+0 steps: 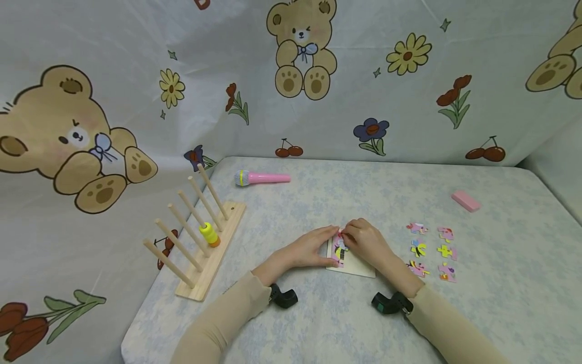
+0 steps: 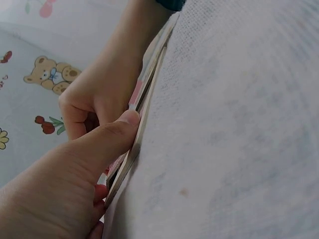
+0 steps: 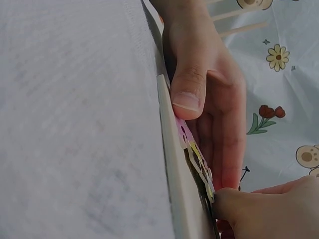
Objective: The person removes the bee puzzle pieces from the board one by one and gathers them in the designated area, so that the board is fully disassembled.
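A pale wooden puzzle board (image 1: 359, 267) lies on the table before me, with pink, yellow and black jigsaw pieces (image 1: 337, 254) along its left side. My left hand (image 1: 305, 249) holds the board's left side, thumb at the near corner and fingers towards the far one. Over the board's far part, my right hand (image 1: 367, 242) pinches a jigsaw piece (image 3: 211, 193) at the edge of the placed ones. Most of that piece is hidden by the fingers. In the right wrist view, the pieces stand slightly raised from the board. Several loose jigsaw pieces (image 1: 419, 248) lie in two columns to the right.
At the left stands a wooden peg rack (image 1: 218, 258) with yellow and orange rings (image 1: 209, 233) on one peg. A pink toy microphone (image 1: 268, 178) lies at the back left, a pink block (image 1: 466, 201) at the back right. A bear-printed cloth (image 1: 318, 121) hangs behind the table.
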Demonstrator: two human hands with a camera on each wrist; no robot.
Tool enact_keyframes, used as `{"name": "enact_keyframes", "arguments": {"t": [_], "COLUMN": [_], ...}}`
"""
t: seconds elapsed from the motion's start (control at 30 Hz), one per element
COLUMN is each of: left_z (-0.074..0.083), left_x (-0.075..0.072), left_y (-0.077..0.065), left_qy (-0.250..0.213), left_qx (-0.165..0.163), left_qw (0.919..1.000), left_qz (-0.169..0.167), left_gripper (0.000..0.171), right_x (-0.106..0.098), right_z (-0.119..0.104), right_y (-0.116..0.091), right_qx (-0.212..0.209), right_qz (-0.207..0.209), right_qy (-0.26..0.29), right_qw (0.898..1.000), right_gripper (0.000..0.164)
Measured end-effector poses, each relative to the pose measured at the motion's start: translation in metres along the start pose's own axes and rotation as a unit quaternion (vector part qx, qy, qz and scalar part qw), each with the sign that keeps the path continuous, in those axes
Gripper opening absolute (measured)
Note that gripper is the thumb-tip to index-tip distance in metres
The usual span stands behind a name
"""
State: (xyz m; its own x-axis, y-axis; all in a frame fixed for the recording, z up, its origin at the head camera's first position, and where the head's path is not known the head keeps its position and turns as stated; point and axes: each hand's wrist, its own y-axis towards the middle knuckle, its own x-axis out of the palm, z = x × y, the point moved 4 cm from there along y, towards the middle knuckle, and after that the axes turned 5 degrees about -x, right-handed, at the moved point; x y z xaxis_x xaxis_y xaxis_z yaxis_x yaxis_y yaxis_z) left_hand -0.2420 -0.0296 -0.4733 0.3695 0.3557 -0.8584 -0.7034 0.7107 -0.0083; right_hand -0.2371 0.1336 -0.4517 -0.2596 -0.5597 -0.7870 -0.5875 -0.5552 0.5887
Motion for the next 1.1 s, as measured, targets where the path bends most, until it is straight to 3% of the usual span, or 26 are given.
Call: {"name": "enact_keyframes", "arguments": {"t": [0.37, 0.83, 1.1], "left_z": [0.0031, 0.0008, 0.0022], "left_x": [0.0003, 0.0031, 0.0018], "left_y": [-0.0002, 0.0023, 0.001], "left_qy": [0.009, 0.003, 0.008], "left_qx": [0.011, -0.002, 0.0], "left_qw": [0.9998, 0.9997, 0.9992], "left_qz": [0.01, 0.023, 0.039], "left_gripper": [0.065, 0.066, 0.054], "right_x": [-0.0014, -0.0013, -0.0006], "right_z": [-0.0009, 0.0006, -0.0003], "right_y": [-0.0005, -0.0003, 0.0], "right_qx": [0.005, 0.021, 0.015], "right_qz": [-0.004, -0.008, -0.017], "right_qy": [0.007, 0.015, 0.004], "right_qw": [1.0, 1.0, 1.0], "right_gripper": [0.003, 0.003, 0.004]}}
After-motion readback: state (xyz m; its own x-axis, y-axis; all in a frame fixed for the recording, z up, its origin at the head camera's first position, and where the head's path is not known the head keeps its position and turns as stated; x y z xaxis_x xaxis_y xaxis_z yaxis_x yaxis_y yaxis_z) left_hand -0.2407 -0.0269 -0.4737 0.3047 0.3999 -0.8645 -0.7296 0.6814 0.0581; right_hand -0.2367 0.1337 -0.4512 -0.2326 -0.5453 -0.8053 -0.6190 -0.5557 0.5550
